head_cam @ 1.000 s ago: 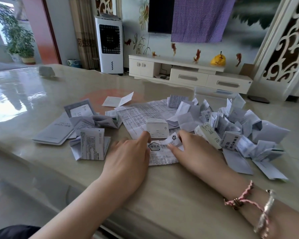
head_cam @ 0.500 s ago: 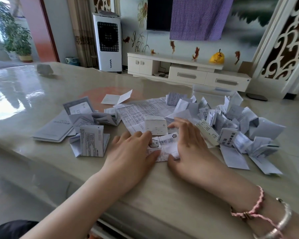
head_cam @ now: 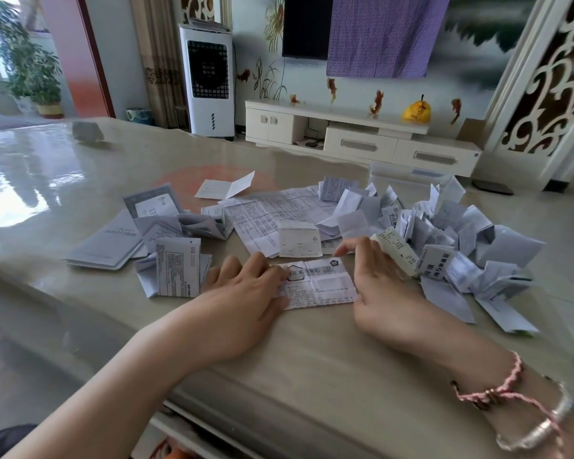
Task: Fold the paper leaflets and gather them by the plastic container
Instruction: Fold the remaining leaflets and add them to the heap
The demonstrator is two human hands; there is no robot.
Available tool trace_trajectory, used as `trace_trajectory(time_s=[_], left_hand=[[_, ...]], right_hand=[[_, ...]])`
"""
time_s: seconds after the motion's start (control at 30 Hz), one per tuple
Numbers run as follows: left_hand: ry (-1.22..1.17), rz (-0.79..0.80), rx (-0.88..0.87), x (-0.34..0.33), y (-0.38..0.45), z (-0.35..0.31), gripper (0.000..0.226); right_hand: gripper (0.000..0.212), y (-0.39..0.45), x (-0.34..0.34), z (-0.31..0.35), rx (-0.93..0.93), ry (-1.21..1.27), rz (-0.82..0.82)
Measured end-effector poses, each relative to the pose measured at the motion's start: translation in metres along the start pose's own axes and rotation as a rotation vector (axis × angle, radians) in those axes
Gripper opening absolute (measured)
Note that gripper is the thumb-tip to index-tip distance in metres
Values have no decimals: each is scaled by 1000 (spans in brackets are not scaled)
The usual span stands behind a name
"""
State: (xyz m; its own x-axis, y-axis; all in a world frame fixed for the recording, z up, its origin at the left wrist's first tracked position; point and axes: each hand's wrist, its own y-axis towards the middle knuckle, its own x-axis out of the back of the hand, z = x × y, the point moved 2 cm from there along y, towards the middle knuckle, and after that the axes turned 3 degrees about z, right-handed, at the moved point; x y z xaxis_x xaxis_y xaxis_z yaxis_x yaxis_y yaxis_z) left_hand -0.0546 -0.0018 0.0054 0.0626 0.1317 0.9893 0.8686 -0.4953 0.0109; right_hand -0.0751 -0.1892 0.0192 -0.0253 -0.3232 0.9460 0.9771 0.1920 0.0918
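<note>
A creased printed leaflet (head_cam: 317,286) lies flat on the table in front of me. My left hand (head_cam: 242,293) rests palm down on its left end, fingertips pressing the paper. My right hand (head_cam: 378,286) touches its right edge with thumb and index finger, the other fingers curled. A heap of folded leaflets (head_cam: 444,240) spreads to the right, touching my right hand. Flatter, looser leaflets (head_cam: 130,240) lie to the left. A clear plastic container (head_cam: 408,175) stands behind the heap at the table's far edge.
A large unfolded sheet (head_cam: 272,213) and a small white folded packet (head_cam: 299,238) lie just beyond the leaflet. The glossy beige table (head_cam: 80,180) stretches left, with a small grey object (head_cam: 87,130) far off. Its front edge is near my wrists.
Both hands were close together over the leaflet. They have slid apart to its two ends, and its printed face now shows between them.
</note>
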Motion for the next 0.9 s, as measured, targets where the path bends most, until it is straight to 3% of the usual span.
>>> trace_trajectory(time_s=[0.13, 0.3, 0.4, 0.53, 0.63, 0.8, 0.9], left_hand=[[11, 40, -24, 1, -1, 2, 46], [-69, 89, -29, 4, -1, 7, 45], [-163, -37, -42, 7, 1, 6, 38], [-192, -194, -138, 6, 8, 6, 62], [-171, -244, -181, 3, 12, 6, 52], [-266, -363, -176, 3, 16, 4, 19], [-378, -400, -97, 1, 21, 6, 32]], right_hand=[[54, 0, 1, 0, 159, 80, -51], [32, -1, 7, -2, 299, 128, 27], [34, 1, 10, -4, 309, 153, 73], [39, 3, 12, -2, 324, 47, 49], [36, 5, 11, -3, 311, 45, 21], [9, 11, 10, -6, 182, 239, -100], [15, 20, 3, -11, 65, 305, -133]])
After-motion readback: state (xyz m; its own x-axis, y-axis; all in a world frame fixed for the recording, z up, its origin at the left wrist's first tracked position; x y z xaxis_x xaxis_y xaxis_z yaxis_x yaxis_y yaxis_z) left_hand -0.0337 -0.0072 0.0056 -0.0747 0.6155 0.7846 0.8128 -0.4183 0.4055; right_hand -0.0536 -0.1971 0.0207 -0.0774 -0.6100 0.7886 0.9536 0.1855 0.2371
